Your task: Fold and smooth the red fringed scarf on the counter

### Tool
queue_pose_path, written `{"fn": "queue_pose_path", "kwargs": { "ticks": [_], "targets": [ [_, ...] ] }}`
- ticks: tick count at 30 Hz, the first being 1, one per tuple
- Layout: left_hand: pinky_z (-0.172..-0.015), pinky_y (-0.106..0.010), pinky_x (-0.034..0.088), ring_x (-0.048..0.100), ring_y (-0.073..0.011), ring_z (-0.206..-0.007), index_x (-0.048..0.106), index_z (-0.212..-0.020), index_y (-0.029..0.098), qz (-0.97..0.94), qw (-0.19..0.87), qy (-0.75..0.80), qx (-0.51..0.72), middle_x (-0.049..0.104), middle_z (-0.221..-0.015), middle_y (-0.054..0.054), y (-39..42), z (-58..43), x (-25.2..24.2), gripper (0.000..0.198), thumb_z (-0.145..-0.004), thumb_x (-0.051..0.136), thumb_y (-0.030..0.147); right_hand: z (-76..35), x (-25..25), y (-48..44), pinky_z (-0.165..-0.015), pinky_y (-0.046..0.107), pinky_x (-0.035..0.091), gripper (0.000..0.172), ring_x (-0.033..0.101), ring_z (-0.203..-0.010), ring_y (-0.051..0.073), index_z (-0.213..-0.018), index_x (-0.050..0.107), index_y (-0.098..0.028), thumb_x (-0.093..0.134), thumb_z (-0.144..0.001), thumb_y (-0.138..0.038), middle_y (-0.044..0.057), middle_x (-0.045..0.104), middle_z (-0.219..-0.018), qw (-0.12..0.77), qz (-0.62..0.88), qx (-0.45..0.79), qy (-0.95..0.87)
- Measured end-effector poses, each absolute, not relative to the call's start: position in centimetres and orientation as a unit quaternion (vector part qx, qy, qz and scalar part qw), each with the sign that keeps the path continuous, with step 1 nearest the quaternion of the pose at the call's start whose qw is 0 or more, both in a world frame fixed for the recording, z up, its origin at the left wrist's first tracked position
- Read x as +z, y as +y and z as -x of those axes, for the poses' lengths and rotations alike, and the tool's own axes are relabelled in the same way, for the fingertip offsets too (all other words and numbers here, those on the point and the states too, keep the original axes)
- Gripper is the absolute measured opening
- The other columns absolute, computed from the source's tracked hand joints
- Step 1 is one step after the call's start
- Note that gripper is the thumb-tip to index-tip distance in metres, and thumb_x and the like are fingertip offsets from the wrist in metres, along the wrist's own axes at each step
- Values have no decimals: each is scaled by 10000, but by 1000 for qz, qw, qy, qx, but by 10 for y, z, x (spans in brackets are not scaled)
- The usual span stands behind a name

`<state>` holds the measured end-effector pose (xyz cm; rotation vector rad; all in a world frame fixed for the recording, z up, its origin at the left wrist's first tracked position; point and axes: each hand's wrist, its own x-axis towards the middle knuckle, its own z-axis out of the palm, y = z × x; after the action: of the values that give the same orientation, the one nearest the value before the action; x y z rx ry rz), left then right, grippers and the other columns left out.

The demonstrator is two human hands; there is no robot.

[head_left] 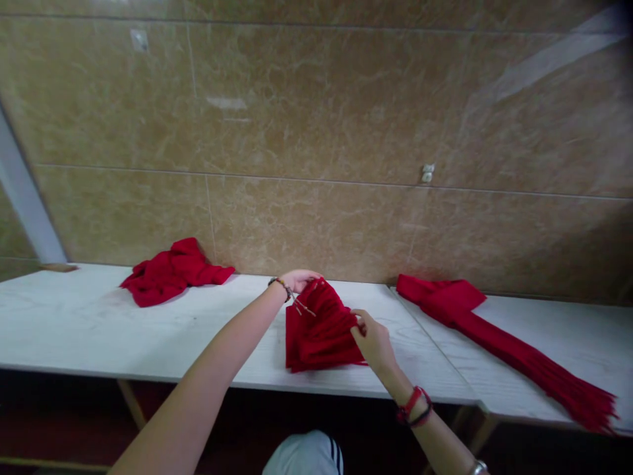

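A red scarf point(316, 336) lies bunched in loose folds on the white table, directly in front of me. At its upper edge my left hand point(300, 280), with a beaded bracelet at the wrist, is closed on the fabric; its fingertips are partly hidden by the cloth. On the right side my right hand point(372, 335) pinches the scarf's edge between thumb and fingers. A few thin strands stick out below that hand. Both hands touch the same piece.
A crumpled red cloth point(171, 272) lies at the left, near the wall. To the right, a long red scarf point(499, 333) stretches diagonally, its fringe at the table's front edge. The white table point(237, 349) meets a tan tiled wall point(316, 132) behind.
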<state>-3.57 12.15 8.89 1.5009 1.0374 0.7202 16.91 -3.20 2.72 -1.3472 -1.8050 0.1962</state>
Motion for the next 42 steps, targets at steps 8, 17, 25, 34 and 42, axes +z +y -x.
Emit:
{"fn": "queue_pose_path", "kwargs": {
  "ticks": [8,17,25,34,42],
  "targets": [
    [-777,-335,492,607,-161,-850,443,-1114,141,-636,512,485,312,601,-964,-90,96,11,59,264,-889,358,249,-178,18,-24,-880,339,410,562,511,-1010,201,-1230,438,-139,491,-672,-95,118,536,-1110,330,527,35,-782],
    [-1069,-338,201,336,-213,-1236,441,-1234,158,-825,150,479,260,410,-1315,-108,38,65,12,421,-834,427,287,-178,25,4,-822,286,425,642,561,-974,190,-1235,462,-160,388,-632,49,108,600,-1073,262,545,46,-795],
    [-1053,-362,229,323,-242,-1243,388,-1295,158,-798,88,524,284,360,-1312,-137,21,69,7,499,-825,442,317,-194,36,20,-909,342,398,590,497,-1068,200,-1214,475,-139,446,-639,-10,126,536,-1158,391,501,19,-772],
    [-1073,-414,91,33,-292,-1341,145,-1405,101,-808,190,537,150,64,-1466,-165,-20,53,2,874,-755,477,583,-133,54,49,-878,344,378,276,512,-1032,205,-1034,621,-178,487,-793,-167,105,602,-1095,143,390,-34,-909],
    [-1069,-434,92,5,-258,-1344,52,-1415,100,-819,183,541,49,-6,-1466,-148,-25,63,18,936,-750,388,666,-212,46,61,-800,285,397,186,568,-843,189,-797,677,-157,497,-752,-172,87,653,-820,90,366,-75,-923]
  ]
}}
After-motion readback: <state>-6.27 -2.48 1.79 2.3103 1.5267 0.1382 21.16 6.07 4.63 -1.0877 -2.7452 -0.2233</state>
